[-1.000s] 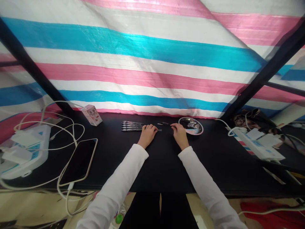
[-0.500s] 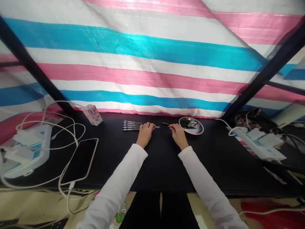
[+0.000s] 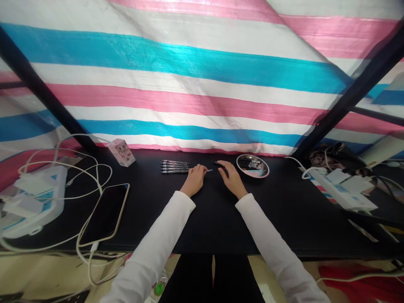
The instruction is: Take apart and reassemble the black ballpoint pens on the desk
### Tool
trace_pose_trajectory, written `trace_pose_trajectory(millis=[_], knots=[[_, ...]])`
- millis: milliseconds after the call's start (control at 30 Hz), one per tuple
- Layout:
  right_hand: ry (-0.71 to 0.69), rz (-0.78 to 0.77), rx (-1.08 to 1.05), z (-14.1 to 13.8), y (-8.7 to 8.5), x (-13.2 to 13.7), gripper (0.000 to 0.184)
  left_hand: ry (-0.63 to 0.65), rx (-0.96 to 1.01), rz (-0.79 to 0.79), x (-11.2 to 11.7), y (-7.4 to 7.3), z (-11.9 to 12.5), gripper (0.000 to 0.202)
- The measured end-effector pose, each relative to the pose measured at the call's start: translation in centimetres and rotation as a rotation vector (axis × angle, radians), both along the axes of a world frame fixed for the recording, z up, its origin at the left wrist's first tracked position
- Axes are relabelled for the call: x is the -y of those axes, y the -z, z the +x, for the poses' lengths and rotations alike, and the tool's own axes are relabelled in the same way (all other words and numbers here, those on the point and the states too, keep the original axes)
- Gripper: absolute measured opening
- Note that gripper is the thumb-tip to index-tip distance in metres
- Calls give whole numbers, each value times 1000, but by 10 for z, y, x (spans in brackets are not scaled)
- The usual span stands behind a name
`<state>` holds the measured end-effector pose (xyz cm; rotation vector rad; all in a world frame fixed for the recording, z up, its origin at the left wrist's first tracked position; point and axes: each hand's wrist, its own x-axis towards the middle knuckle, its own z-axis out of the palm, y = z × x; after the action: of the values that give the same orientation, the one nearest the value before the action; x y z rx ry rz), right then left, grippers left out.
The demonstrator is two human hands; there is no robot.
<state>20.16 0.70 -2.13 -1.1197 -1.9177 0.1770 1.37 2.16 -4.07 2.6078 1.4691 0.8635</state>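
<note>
My left hand [image 3: 194,180] is closed around a slim pen [image 3: 208,170]; only its pale tip sticks out to the right of the fingers, and the rest is hidden. Just left of that hand lies a row of several clear-barrelled pens [image 3: 175,166], side by side on the black table. My right hand [image 3: 232,179] is open, thumb and forefinger apart, low over the table. At its forefinger tip is a small black piece that looks like a pen cap [image 3: 216,163], partly covered by the fingers. Right of this hand stands a round metal bowl [image 3: 268,171] holding black pen parts.
A pink box [image 3: 121,152] stands at the back left. A phone [image 3: 105,214] on a charging cable and a white power strip [image 3: 50,202] with looped cables take up the left. Another power strip [image 3: 347,191] lies right. Striped sheeting [image 3: 202,101] hangs behind the black table [image 3: 214,223].
My right hand has shifted slightly left and its fingers have spread, reaching over the black piece. My left hand has moved a little right with the pen.
</note>
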Motion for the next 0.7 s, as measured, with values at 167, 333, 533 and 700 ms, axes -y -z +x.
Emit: trace_pose_trajectory(millis=[167, 333, 533, 700], knots=[[96, 16, -180, 2, 4, -3, 41, -164, 26, 88, -2, -2, -4, 22], [122, -77, -38, 3, 23, -15, 43, -347, 65, 119, -6, -2, -9, 20], [238, -90, 263, 2, 26, -20, 32, -406, 48, 123, -7, -1, -9, 20], [248, -52, 326, 5, 21, -16, 30, -408, 33, 111, -5, -1, -8, 21]])
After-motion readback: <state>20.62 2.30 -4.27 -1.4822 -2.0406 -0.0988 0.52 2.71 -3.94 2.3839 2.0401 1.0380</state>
